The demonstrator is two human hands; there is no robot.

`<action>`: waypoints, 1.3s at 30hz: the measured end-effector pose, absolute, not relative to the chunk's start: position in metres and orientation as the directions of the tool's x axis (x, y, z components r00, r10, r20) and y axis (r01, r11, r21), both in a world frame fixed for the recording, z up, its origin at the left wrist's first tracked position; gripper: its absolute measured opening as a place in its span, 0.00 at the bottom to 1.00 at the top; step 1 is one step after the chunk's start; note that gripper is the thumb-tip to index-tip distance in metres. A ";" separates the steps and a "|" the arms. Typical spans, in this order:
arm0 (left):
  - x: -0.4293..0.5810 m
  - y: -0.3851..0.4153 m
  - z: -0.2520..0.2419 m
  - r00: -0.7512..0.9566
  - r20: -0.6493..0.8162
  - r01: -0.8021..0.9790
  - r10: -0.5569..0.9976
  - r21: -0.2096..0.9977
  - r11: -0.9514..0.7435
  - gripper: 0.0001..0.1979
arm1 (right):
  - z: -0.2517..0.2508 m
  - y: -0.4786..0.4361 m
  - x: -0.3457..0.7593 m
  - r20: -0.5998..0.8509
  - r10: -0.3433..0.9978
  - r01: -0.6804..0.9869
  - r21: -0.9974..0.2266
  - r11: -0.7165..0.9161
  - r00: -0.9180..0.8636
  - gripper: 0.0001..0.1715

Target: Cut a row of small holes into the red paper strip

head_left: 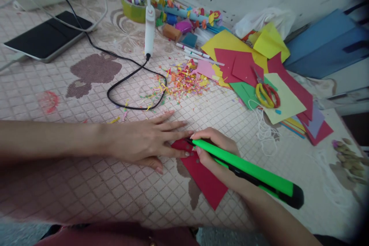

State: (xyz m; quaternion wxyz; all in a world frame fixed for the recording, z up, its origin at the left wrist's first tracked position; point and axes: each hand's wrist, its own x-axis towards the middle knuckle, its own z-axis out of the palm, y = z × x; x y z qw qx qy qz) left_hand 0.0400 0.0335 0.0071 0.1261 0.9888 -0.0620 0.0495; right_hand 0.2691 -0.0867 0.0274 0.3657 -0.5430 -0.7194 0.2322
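Observation:
A piece of red paper (208,183) lies on the quilted cloth, with small marks near its upper end. My left hand (150,141) is flat with its fingers spread; the fingertips press on the paper's upper left part. My right hand (216,150) grips a green and black utility knife (248,165) like a pen, close to its front end. The knife's tip is down at the upper end of the paper, beside my left fingertips. Whether the blade is cutting into the paper cannot be made out.
Paper scraps (187,78) lie heaped beyond my hands, near a white glue gun (150,30) with a looped black cord (108,94). Scissors (268,94) rest on coloured paper sheets (285,102), beside white string (263,130). A tablet (47,36) is at left, yellow-green tape (132,9) behind.

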 end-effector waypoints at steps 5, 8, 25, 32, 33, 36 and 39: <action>0.040 0.029 0.009 0.992 0.106 -0.093 -0.066 0.274 -0.957 0.32 | 0.026 -0.088 0.269 0.279 0.948 0.606 -0.732 0.313 -0.153 0.14; 0.040 0.022 0.010 0.992 0.122 -0.053 -0.020 0.271 -0.961 0.33 | 0.026 -0.087 0.268 0.294 0.943 0.626 -0.710 0.324 -0.154 0.14; 0.041 0.006 0.010 0.988 0.148 0.009 0.044 0.230 -0.973 0.34 | 0.028 -0.088 0.269 0.257 0.953 0.617 -0.727 0.299 -0.160 0.13; 0.034 0.024 0.010 0.995 0.086 -0.065 -0.042 0.297 -0.953 0.33 | 0.034 -0.087 0.267 0.245 0.959 0.632 -0.723 0.278 -0.141 0.13; 0.033 0.026 0.010 0.996 0.081 -0.070 -0.047 0.306 -0.950 0.33 | 0.035 -0.086 0.266 0.245 0.959 0.634 -0.722 0.279 -0.143 0.13; 0.033 0.030 0.009 0.996 0.069 -0.070 -0.050 0.318 -0.946 0.33 | 0.034 -0.086 0.267 0.268 0.955 0.630 -0.723 0.285 -0.125 0.13; 0.034 0.028 0.009 0.997 0.067 -0.058 -0.040 0.304 -0.951 0.32 | 0.032 -0.086 0.269 0.267 0.957 0.626 -0.730 0.276 -0.110 0.13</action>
